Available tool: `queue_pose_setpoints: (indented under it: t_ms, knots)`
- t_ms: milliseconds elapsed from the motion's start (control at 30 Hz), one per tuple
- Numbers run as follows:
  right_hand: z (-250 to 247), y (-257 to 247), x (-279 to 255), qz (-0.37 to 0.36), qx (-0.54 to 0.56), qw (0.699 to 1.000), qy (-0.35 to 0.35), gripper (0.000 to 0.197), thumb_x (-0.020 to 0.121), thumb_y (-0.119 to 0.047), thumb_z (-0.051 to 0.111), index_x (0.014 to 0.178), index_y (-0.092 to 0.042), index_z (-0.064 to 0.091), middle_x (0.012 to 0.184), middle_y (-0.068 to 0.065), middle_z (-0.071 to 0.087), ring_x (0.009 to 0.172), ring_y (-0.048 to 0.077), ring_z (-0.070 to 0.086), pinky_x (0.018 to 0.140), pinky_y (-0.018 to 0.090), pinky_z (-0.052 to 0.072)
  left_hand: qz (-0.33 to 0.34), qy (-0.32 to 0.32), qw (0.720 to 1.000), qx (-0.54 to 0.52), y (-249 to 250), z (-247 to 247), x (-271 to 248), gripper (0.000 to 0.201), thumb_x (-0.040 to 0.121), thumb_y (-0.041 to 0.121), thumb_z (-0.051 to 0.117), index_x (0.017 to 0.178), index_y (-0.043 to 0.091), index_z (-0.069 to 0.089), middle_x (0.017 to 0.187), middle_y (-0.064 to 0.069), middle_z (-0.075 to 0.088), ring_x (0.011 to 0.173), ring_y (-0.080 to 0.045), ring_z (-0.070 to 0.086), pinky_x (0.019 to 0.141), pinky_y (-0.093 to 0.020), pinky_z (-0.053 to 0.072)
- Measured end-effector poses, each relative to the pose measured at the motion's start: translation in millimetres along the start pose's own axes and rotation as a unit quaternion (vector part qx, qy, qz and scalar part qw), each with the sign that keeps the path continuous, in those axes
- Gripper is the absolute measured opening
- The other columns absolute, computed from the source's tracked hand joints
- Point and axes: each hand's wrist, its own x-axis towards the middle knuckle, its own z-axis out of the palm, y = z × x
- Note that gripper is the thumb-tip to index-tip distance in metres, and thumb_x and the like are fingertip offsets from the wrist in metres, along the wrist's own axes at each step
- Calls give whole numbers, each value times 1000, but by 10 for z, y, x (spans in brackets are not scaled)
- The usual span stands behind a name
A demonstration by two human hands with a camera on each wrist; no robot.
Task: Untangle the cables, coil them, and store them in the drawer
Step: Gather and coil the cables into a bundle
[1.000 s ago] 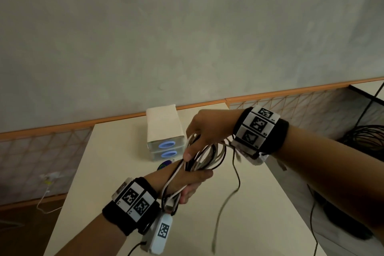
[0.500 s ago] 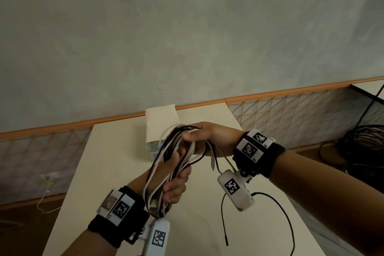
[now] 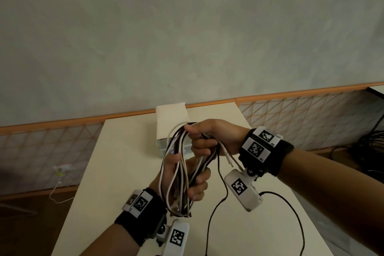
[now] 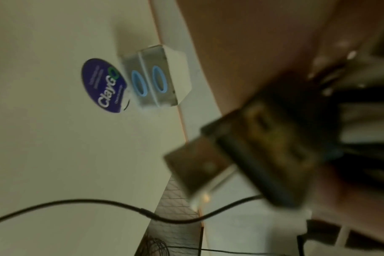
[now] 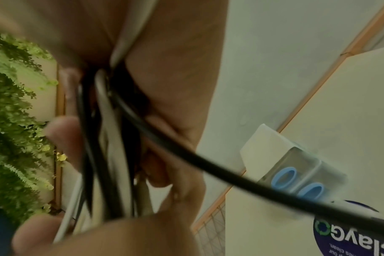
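Observation:
A bundle of white and black cables (image 3: 182,170) hangs in long loops above the table. My left hand (image 3: 187,181) grips its lower half, fingers curled round the strands. My right hand (image 3: 204,141) grips the top of the loops, thumb on top. A loose black cable end (image 3: 220,174) trails down from the right hand toward the table. In the left wrist view a blurred USB plug (image 4: 241,152) fills the frame. The right wrist view shows the strands (image 5: 112,131) running through curled fingers. The small white drawer unit (image 3: 172,122) with two blue-ringed drawer fronts (image 4: 149,79) stands behind the hands, both drawers closed.
The cream table (image 3: 124,162) runs to the wall. A round dark blue sticker (image 4: 103,86) lies just before the drawer unit. A thin black wire (image 3: 291,210) from the wrist camera loops over the table at right. More dark cables (image 3: 372,147) lie on the floor far right.
The right hand has swung from above the bundle round to its top end, wrist dropping right. The loops now hang longer and gathered between both hands; the left hand has risen slightly.

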Motion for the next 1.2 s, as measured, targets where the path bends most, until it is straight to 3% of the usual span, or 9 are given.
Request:
queue_pose_setpoints:
  t_ms: [100,233,333,400,567,700,800,1000,1200]
  knots:
    - [-13,8,14,-1,22,999,-27,35,93,-31,47,64,-17,33,36,-6,33,41,13,33,53,27,27,30,18,999,-41,-77,-42,-78,65,83,47,54,131,5,46,109,-12,59,71,-14,58,66,-25,46]
    - [-69,-74,11,-7,30,999,-43,35,91,-30,50,64,-16,35,36,-6,33,39,13,32,48,23,32,-4,20,992,-121,-41,-84,-131,94,76,72,50,138,1,42,126,-28,56,87,-34,62,83,-43,47]
    - [-72,-131,18,26,-58,998,-23,43,95,-27,46,55,-19,35,36,-5,30,39,14,30,46,22,34,-29,23,998,52,95,-72,-128,115,62,79,60,141,-1,37,129,-31,52,116,-46,51,106,-57,28]
    - [-51,-172,44,42,-116,992,-6,44,97,-25,45,56,-17,33,38,-4,28,40,15,29,45,21,37,-31,56,985,157,167,-31,-109,97,70,61,70,136,-4,40,122,-27,57,118,-47,49,110,-58,26]
    - [35,-241,185,37,-222,972,64,36,92,-30,55,64,-11,43,46,3,40,45,18,43,54,26,43,-30,205,962,176,188,111,13,19,83,21,66,85,5,55,63,-6,52,66,-28,64,81,-39,52]
    - [-27,-188,247,-15,-315,934,168,54,85,-55,57,100,-3,63,94,13,70,83,27,68,77,39,57,12,230,958,172,189,73,-39,26,87,26,60,68,12,49,56,-2,38,48,-17,47,66,-34,50]
    - [-105,-132,187,-60,-185,965,173,60,91,-58,46,115,-3,58,95,15,65,67,25,63,60,32,53,68,242,956,154,270,50,-108,28,88,28,58,67,11,48,57,-3,41,49,-18,49,64,-34,51]
    - [-189,178,145,-93,-199,959,178,53,100,-45,30,107,-4,62,71,6,55,55,14,45,51,22,39,163,315,930,95,557,-98,-185,30,87,34,53,67,13,61,75,-6,60,71,-21,63,65,-34,55]
    - [67,587,346,-97,-221,946,215,29,102,-27,36,98,-13,62,56,-11,51,45,-1,43,45,12,35,158,311,934,77,663,-43,-134,52,98,39,35,75,17,76,118,-9,69,115,-26,61,102,-46,42]
